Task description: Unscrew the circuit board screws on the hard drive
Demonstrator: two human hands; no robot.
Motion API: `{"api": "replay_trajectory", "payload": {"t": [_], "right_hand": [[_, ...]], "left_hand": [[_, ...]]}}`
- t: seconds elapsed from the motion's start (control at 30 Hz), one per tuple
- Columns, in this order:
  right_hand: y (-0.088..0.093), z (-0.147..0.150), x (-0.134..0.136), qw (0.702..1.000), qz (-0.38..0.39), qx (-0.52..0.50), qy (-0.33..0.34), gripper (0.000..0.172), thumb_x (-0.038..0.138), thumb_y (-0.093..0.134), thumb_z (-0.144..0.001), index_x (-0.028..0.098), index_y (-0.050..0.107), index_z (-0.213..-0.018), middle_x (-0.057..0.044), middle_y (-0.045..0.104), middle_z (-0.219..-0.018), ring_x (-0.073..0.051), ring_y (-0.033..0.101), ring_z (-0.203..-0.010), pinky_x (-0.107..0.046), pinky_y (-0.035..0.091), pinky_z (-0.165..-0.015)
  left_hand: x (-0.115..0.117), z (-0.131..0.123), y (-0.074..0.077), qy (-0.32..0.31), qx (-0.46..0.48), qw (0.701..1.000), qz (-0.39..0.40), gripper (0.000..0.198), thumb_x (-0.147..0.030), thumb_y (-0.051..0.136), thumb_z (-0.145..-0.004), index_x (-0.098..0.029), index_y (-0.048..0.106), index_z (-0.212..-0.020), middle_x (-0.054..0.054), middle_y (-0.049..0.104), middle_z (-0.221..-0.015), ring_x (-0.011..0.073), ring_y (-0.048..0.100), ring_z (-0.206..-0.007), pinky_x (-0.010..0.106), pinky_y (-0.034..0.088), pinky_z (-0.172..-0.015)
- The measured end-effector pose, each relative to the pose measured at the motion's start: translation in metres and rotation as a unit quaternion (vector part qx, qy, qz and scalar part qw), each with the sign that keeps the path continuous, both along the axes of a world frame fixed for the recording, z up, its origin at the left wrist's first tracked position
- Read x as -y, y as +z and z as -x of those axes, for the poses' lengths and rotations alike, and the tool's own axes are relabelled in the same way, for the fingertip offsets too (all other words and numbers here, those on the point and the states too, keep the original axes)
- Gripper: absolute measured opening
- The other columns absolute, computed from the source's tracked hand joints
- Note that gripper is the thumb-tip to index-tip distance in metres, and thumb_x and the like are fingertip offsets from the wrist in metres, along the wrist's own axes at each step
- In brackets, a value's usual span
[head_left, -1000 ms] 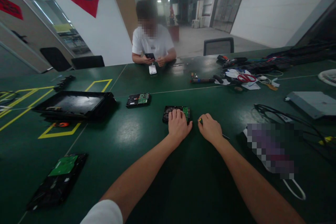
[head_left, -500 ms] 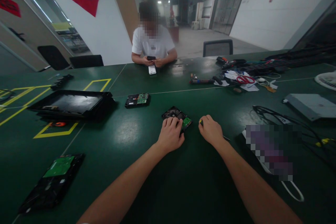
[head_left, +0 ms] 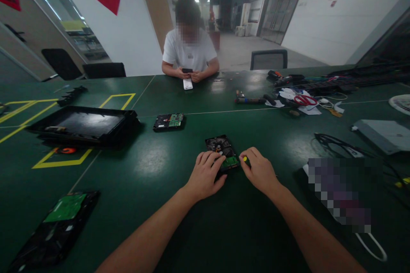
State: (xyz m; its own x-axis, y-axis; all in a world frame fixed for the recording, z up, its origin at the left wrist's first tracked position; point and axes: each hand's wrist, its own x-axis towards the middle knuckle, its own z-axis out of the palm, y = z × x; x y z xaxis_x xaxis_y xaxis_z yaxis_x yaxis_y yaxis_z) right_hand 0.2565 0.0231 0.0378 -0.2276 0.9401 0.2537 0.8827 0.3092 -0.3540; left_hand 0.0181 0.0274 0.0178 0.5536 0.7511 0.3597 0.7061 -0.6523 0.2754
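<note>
A hard drive [head_left: 220, 145] with a black body and a green circuit board lies turned at an angle in front of me. My left hand [head_left: 206, 174] holds it from the left, fingers over its near part and thumb by the near edge, covering that corner. Close to the drive's right edge is my right hand [head_left: 258, 170], closed around a screwdriver [head_left: 246, 160]. Only the yellow-tipped handle end shows clearly; most of the tool is hidden in the fist.
Other hard drives lie ahead [head_left: 168, 122] and at near left [head_left: 57, 226]. A black tray [head_left: 128, 120] stands left. On the right are a blurred-out item [head_left: 336, 196], cables [head_left: 333, 147] and a grey metal box [head_left: 384, 134]. A person [head_left: 189, 53] sits opposite with a phone.
The hard drive has turned and sits a little further right and nearer in view. My right hand, with the screwdriver, has come closer to its right edge. The whole view has shifted slightly.
</note>
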Motion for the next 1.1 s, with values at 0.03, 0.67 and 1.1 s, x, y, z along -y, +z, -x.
{"api": "replay_trajectory", "payload": {"t": [0.03, 0.67, 1.1], "right_hand": [[-0.001, 0.003, 0.0, 1.0, 0.01, 0.002, 0.009, 0.015, 0.024, 0.045, -0.1, 0.022, 0.059, -0.105, -0.008, 0.062, -0.111, -0.021, 0.064, -0.092, -0.032, 0.051, -0.075], [-0.011, 0.005, -0.003, 0.999, 0.004, -0.019, 0.051, 0.016, 0.022, 0.052, -0.097, 0.023, 0.067, -0.104, -0.007, 0.066, -0.108, -0.02, 0.065, -0.092, -0.032, 0.052, -0.082], [-0.007, 0.001, 0.0, 0.998, 0.01, -0.048, 0.047, 0.02, 0.022, 0.05, -0.099, 0.024, 0.067, -0.109, -0.006, 0.068, -0.106, -0.021, 0.066, -0.091, -0.035, 0.052, -0.082]], "left_hand": [[0.0, 0.0, 0.0, 0.002, 0.006, 1.0, -0.003, 0.053, -0.039, 0.057, -0.092, -0.022, 0.054, -0.141, 0.011, 0.059, -0.137, 0.03, 0.046, -0.13, 0.048, 0.034, -0.112], [-0.009, -0.001, -0.008, -0.008, 0.054, 0.998, -0.032, 0.035, -0.035, 0.062, -0.091, -0.021, 0.066, -0.123, 0.01, 0.066, -0.118, 0.0291, 0.055, -0.115, 0.049, 0.042, -0.1], [-0.008, -0.001, -0.009, -0.018, 0.082, 0.996, -0.031, 0.039, -0.03, 0.065, -0.088, -0.023, 0.064, -0.126, 0.01, 0.065, -0.12, 0.0298, 0.055, -0.117, 0.05, 0.043, -0.102]]}}
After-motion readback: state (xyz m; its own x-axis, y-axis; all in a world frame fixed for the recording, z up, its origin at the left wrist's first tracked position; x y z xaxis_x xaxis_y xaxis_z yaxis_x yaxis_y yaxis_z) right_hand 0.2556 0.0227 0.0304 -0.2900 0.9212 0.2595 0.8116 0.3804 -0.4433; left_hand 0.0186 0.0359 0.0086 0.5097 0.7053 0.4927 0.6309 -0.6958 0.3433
